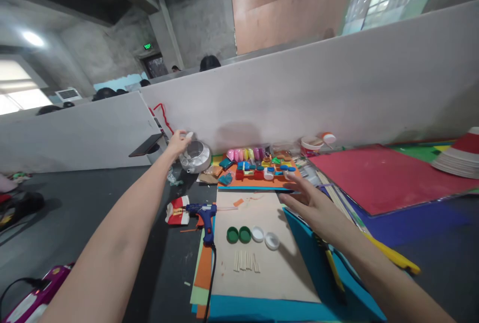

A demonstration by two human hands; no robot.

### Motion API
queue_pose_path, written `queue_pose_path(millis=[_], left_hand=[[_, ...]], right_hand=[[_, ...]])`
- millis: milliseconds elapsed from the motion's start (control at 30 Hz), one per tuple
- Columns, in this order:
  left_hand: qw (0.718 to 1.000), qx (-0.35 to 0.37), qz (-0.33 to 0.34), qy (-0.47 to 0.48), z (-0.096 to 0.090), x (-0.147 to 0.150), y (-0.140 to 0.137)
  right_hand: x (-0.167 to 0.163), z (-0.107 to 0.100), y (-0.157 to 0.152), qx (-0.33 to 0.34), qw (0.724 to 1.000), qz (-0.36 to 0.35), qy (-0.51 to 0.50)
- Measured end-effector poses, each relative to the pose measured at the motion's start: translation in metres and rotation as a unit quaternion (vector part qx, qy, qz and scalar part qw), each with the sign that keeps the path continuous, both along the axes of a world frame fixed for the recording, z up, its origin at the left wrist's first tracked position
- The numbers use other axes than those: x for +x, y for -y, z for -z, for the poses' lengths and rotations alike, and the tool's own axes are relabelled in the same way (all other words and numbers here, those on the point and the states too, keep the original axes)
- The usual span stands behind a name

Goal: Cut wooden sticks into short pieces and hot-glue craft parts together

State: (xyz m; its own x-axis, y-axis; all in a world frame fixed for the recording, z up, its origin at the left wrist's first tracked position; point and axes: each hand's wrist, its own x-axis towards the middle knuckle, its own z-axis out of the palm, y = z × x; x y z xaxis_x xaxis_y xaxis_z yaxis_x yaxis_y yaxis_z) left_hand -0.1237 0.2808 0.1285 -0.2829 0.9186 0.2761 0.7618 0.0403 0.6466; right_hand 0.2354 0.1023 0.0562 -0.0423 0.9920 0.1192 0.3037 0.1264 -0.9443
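My left hand [178, 144] reaches to the back, its fingers closed on a small white piece [189, 136] beside the rim of a round silver container [197, 159]. My right hand [305, 198] hovers with fingers apart and holds nothing, over the right side of a pale board [262, 283]. On that board lie two green caps [238, 234], two white caps [265, 237] and a row of several short wooden sticks [245, 261]. A blue glue gun [205, 218] rests at the board's left edge, its nozzle pointing right.
Behind the board are colourful clay packs [249, 155] and small paint pots [258, 172]. A red sheet [368, 178] and paper cups [462, 156] lie right. A yellow-handled cutter [334, 268] lies on blue sheets. A white partition [284, 93] closes off the back.
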Motion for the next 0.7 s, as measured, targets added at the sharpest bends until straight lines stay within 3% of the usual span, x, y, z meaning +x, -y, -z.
queue_pose_path(millis=[300,500,600,700], left_hand=[[0.991,-0.016,-0.006,-0.135,0.002,-0.022,-0.005],[0.986,0.058,0.011,-0.158,0.000,0.006,0.034],[0.980,0.095,0.077,-0.159,0.003,0.035,0.077],[0.949,0.108,0.252,-0.158,0.020,0.062,0.133]], right_hand=[[-0.001,0.002,0.001,-0.007,0.999,-0.013,0.050],[-0.002,-0.001,0.005,0.023,0.996,-0.034,0.075],[-0.004,-0.002,0.008,0.044,0.990,-0.042,0.127],[-0.012,-0.004,0.014,0.048,0.973,-0.051,0.220]])
